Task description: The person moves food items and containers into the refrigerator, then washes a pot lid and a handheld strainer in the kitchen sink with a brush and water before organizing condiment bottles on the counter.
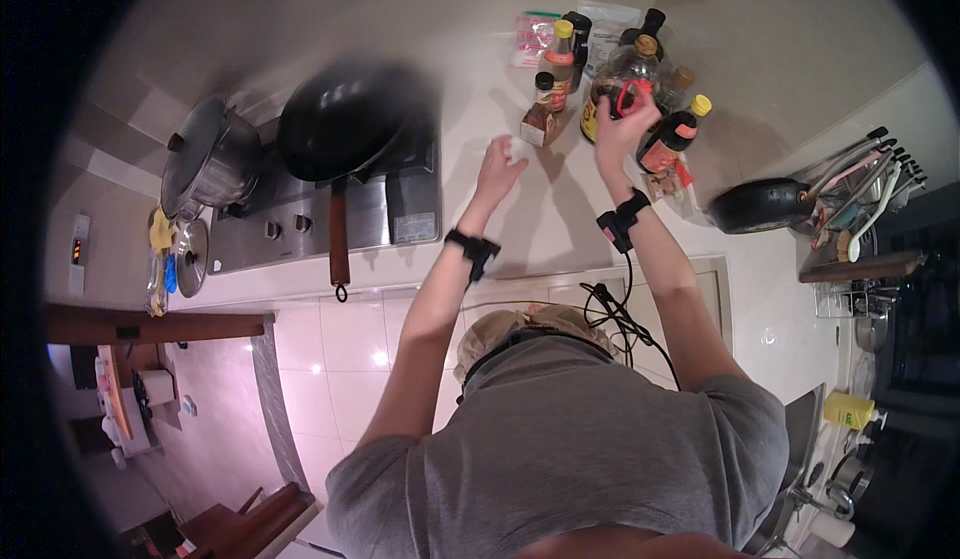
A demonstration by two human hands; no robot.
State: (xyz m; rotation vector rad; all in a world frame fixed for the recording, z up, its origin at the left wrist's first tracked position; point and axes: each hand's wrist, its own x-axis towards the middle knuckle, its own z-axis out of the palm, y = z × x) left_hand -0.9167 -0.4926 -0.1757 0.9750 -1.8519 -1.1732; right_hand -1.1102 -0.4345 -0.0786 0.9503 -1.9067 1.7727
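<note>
My left hand (pixel 499 172) is raised over the counter in front of the stove's right side, fingers apart and holding nothing. Just beyond it stand a small black-capped bottle (pixel 544 86) and a brown packet (pixel 538 125). My right hand (pixel 628 127) is at a large clear jug (pixel 626 63) with a gold-coloured cap and a red handle (pixel 636 92). Its fingers overlap the handle; whether they grip it is unclear. Beside this hand leans a dark sauce bottle (pixel 666 142) with a yellow cap. Another yellow-capped bottle (pixel 559 56) stands behind the small one.
A black wok (pixel 337 123) with a wooden handle sits on the gas stove (pixel 360 217), its handle over the front edge. Left of it is a lidded steel pot (pixel 225 157). Rightward are a small black pan (pixel 761 206) and a utensil rack. Black cables (pixel 622 319) hang below the counter edge.
</note>
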